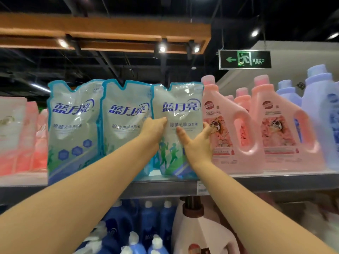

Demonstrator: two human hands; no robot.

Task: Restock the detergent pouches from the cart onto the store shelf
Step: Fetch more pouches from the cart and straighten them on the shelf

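Supermarket aisle under a dark ceiling, with a wooden light frame (110,32) at 11 o'clock and a green exit sign (244,59) at 1 o'clock. Across the middle, a grey metal shelf (275,182) carrying 3 upright white-and-teal detergent pouches (126,129) side by side: left pouch (73,125) at 9 o'clock, middle pouch (126,99) just beside it, right pouch (180,96) near centre, base down at the shelf's front edge, just beside pink bottles (229,136) at 3 o'clock. Left hand (154,129) gripping the right pouch's left edge, thumb on the front, fingers hidden behind, between it and the middle pouch. Right hand (197,143) clasping the same pouch's right edge, thumb flat on the front, fingers curled round the side. Lilac bottles (321,110) farther out at 3 o'clock; blurred pink pouches (25,136) at 9 o'clock. Below the shelf, blue bottles (146,217) at 6 o'clock and a white jug (201,235) with a brown cap at 5 o'clock.
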